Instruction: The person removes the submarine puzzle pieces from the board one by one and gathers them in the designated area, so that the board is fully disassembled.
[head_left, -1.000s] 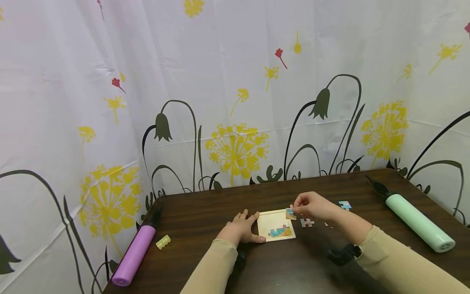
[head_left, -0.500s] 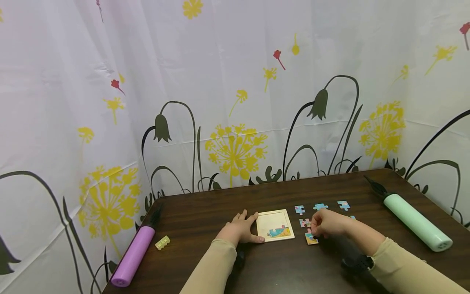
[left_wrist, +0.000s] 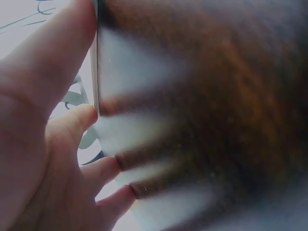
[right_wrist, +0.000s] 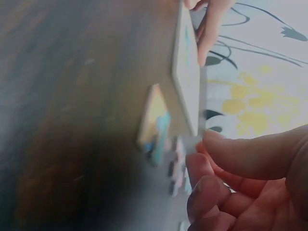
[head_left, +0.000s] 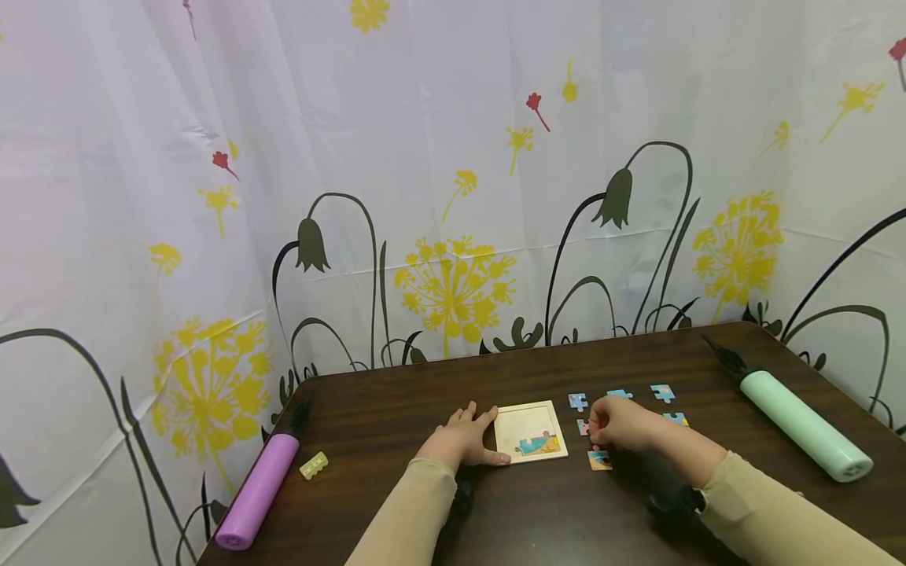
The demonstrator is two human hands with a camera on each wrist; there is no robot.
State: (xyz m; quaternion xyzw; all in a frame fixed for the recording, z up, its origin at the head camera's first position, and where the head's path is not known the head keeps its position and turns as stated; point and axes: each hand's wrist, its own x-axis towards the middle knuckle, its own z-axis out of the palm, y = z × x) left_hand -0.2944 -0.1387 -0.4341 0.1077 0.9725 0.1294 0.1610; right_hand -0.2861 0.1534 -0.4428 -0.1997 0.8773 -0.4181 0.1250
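Note:
My left hand rests spread on the table, its thumb and fingertips at the left edge of a square wooden puzzle tray. Joined puzzle pieces in blue and orange lie in the tray's lower right part. To the right, my right hand hovers over loose pieces, its fingers loosely bent. In the right wrist view a small gap shows between thumb and index finger, with nothing visible there. Just below its fingertips lies an orange and blue puzzle piece; a pink puzzle piece is partly hidden behind them.
More blue puzzle pieces lie beyond and right of the right hand. A mint green hand pump lies at the right, a purple one at the left. Near the purple pump sits a small yellow block. A flowered curtain hangs behind.
My right hand carried the orange and blue piece from the tray's right edge down to the table, released it, then shifted slightly up and left towards the pink piece. The left hand stayed put.

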